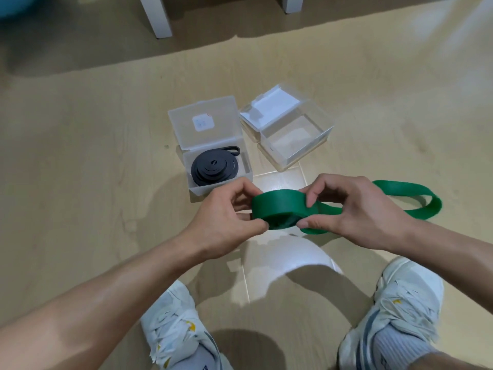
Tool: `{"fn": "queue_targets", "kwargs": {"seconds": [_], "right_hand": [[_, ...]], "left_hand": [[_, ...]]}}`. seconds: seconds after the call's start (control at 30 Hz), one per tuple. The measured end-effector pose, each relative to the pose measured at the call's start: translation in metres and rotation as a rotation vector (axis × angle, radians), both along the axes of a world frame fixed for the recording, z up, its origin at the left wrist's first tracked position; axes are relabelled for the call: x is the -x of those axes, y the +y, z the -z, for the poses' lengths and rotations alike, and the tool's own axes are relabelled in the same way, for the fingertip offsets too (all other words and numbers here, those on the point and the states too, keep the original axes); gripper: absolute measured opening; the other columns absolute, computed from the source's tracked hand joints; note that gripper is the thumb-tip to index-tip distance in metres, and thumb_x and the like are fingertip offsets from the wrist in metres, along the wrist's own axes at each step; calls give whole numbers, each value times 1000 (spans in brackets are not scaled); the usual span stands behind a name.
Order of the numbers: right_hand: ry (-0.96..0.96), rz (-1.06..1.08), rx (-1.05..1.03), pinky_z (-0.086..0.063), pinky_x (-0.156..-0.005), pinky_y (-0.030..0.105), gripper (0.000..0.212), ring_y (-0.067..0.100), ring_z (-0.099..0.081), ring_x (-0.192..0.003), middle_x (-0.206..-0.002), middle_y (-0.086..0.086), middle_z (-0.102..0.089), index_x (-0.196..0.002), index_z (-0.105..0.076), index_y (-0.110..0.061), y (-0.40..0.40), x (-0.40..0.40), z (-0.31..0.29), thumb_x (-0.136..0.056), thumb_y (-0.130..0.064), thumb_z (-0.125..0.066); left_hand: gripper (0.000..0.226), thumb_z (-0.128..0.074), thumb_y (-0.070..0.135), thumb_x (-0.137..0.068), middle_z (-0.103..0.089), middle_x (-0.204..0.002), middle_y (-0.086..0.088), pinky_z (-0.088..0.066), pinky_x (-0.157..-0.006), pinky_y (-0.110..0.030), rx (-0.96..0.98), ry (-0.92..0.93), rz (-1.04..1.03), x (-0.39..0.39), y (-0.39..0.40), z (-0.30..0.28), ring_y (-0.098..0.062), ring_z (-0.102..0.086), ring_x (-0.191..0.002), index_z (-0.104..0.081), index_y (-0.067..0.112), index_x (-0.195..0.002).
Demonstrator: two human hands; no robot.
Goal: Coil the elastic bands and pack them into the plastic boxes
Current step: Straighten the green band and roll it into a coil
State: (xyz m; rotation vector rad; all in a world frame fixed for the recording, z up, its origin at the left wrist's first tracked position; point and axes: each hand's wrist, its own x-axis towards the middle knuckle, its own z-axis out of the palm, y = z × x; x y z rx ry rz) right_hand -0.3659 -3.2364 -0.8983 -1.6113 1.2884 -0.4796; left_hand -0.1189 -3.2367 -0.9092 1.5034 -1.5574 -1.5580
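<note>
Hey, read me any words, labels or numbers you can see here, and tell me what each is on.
Nothing is legible.
Sticker on the frosted box's lid: print too blurred to read.
White paper insert in the clear box's lid: no print visible.
Sock at the bottom edge: dark marking, cut off, unreadable.

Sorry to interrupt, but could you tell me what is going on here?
A person crouched on the floor is rolling a wide green elastic band into a coil, the left hand and the right hand both pinching it. Its loose end trails off to the right. A coiled black elastic band already lies in the frosted plastic box. The clear plastic box beside it is open and empty.
</note>
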Motion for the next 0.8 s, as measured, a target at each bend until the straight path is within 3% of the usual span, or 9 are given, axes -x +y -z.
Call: {"fn": "queue_targets", "kwargs": {"seconds": [0.1, 0.17, 0.23, 0.3, 0.4, 0.53, 0.63, 0.73, 0.8], "right_hand": [[103, -6, 97, -55, -90, 34, 26, 2, -70, -99, -104, -24, -74, -85, -62, -32, 3, -8, -3, -77, -25, -86], [152, -44, 151, -56, -84, 37, 22, 4, -71, -93, -104, -25, -74, -87, -62, -34, 5, -11, -3, -78, -28, -81], [180, -84, 189, -56, -81, 39, 21, 9, -71, -89, -106, -22, -73, -91, -61, -35, 7, -12, -1, -78, -32, -77], [126, -76, 162, -56, -85, 37, 22, 9, -71, -90, -109, -23, -72, -93, -61, -34, 9, -12, 1, -81, -28, -79], [-6, -25, 86, -53, -95, 27, 30, 2, -69, -106, -112, -19, -74, -94, -60, -26, 10, -7, 2, -79, -19, -85], [-25, 9, 40, -55, -90, 51, 35, 22, -72, -95, -96, 3, -75, -85, -56, -30, 7, -4, 4, -71, -36, -88], [20, -7, 98, -55, -84, 43, 29, 18, -71, -88, -90, -3, -74, -87, -57, -31, 6, -6, 1, -77, -34, -84], [236, -153, 220, -49, -59, 29, 27, 5, -64, -62, -81, -6, -73, -93, -54, -34, 7, -9, -3, -80, -52, -69], [322, -215, 272, -40, -51, 22, 32, 2, -58, -61, -70, -6, -67, -95, -53, -34, 9, -11, -5, -78, -60, -60]], "left_hand": [[42, -87, 21, -70, -70, -105, 6, -62, -84, -32, 14, -105, 121, 3, 0, 2, -10, -68, -106, -57, 29, -99], [47, -86, 48, -66, -69, -103, 13, -61, -83, -34, 91, -234, 195, 7, 1, 1, -9, -66, -102, -59, 38, -104], [47, -77, 62, -64, -72, -94, 13, -59, -80, -39, 184, -318, 239, 10, 1, -1, -10, -68, -92, -66, 39, -104], [40, -80, 54, -67, -74, -90, 9, -59, -78, -43, 171, -268, 217, 10, 0, -1, -13, -69, -88, -71, 34, -100], [32, -91, 22, -72, -77, -94, 4, -60, -87, -39, 43, -59, 97, 7, 0, 1, -13, -72, -94, -72, 21, -98], [35, -90, 7, -73, -76, -97, 4, -54, -89, -25, -43, 89, 38, 2, 3, 5, -10, -71, -99, -65, 17, -96], [41, -89, 21, -70, -75, -96, 7, -54, -91, -32, -93, 101, 63, 1, 2, 3, -12, -71, -94, -62, 17, -100], [54, -87, 54, -66, -73, -97, 10, -57, -84, -36, -9, -158, 195, 7, 0, -4, -9, -69, -96, -61, 35, -109], [48, -82, 61, -69, -71, -94, 12, -58, -79, -36, 100, -271, 268, 11, 0, -9, -6, -68, -91, -65, 40, -109]]}}
